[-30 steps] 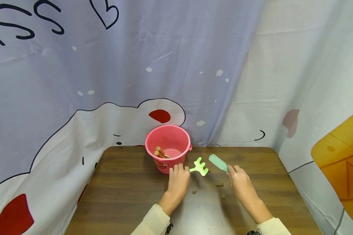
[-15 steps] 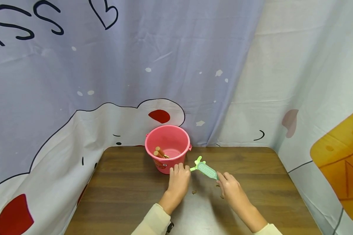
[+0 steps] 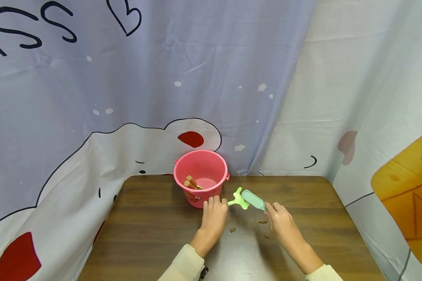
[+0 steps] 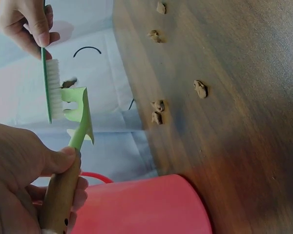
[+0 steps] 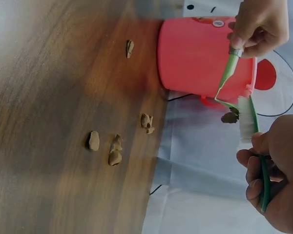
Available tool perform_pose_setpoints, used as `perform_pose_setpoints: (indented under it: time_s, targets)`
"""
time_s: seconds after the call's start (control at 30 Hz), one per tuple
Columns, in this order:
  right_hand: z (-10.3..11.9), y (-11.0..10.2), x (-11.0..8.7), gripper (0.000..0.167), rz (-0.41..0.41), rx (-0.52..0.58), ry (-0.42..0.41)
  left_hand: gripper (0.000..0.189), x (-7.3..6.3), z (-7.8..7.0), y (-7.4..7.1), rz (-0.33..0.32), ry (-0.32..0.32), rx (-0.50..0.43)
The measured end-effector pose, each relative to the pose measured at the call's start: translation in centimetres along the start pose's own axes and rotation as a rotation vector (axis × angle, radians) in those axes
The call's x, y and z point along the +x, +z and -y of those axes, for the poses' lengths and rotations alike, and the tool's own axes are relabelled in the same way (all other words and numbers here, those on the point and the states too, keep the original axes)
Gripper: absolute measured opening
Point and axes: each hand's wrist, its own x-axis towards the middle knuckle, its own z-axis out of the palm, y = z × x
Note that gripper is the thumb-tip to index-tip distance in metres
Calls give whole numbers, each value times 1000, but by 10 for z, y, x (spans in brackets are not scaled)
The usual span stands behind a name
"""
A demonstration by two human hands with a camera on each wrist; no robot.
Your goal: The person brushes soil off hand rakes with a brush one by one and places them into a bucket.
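Observation:
My left hand point(image 3: 213, 220) grips the wooden handle of a small light-green hand rake point(image 4: 79, 127), its head raised above the table. In my right hand point(image 3: 285, 226) is a green-backed brush point(image 3: 254, 200), held by its handle. The white bristles point(image 4: 53, 83) meet the tines of the rake in the left wrist view. A dark brown lump point(image 5: 230, 116) clings at the tines beside the bristles. Several brown clay-like bits point(image 5: 94, 141) lie on the tabletop below both hands.
A pink bucket point(image 3: 200, 158) stands behind my left hand near the table's back edge. Wooden tool handles point(image 3: 190, 182) stick up inside it. The wooden table point(image 3: 144, 230) ends against a printed curtain point(image 3: 232, 97).
My right hand brought the brush left over the rake head, then drew it back slightly to the right. The left hand and rake stay nearly still.

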Motion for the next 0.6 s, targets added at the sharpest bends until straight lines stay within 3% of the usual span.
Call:
perform_pose_setpoints:
  time_s: [0.23, 0.4, 0.6]
  targets:
    - [-7, 4, -3, 35, -13, 16, 4, 7, -2, 1, 3, 17, 0, -12]
    - [-16, 3, -3, 33, -17, -11, 49, 7, -3, 4, 1, 23, 0, -31]
    - [-25, -1, -4, 32, 1, -15, 94, 20, -3, 9, -1, 56, 2, -70]
